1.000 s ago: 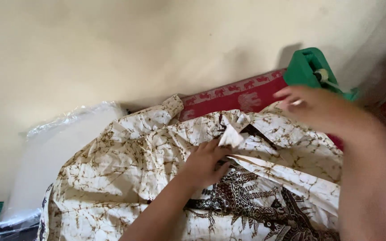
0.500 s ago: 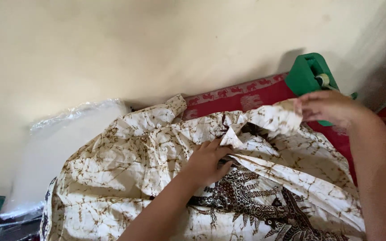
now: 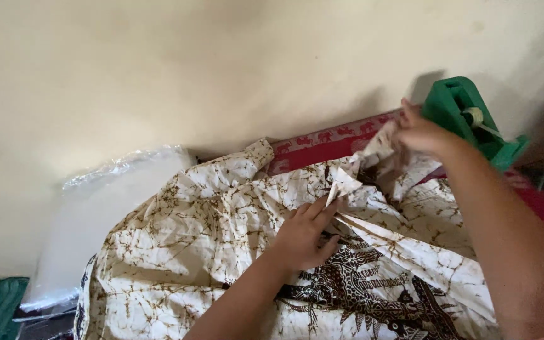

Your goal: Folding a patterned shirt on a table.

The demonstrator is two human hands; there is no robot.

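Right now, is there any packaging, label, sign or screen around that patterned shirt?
Clear plastic bag: flat, see-through, shiny, lying left of the white-and-brown batik shirt against the cream wall.
Green tape dispenser: upper right, by the right hand.
No labels, signs or screens show.

A cream cotton batik shirt is showing brown crackle veins and a dark ornate motif, lying over red patterned cloth beside a green plastic object

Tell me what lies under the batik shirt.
A red patterned cloth shows past the shirt at its far edge, and clear plastic at its left. The shirt and left hand cover the rest.
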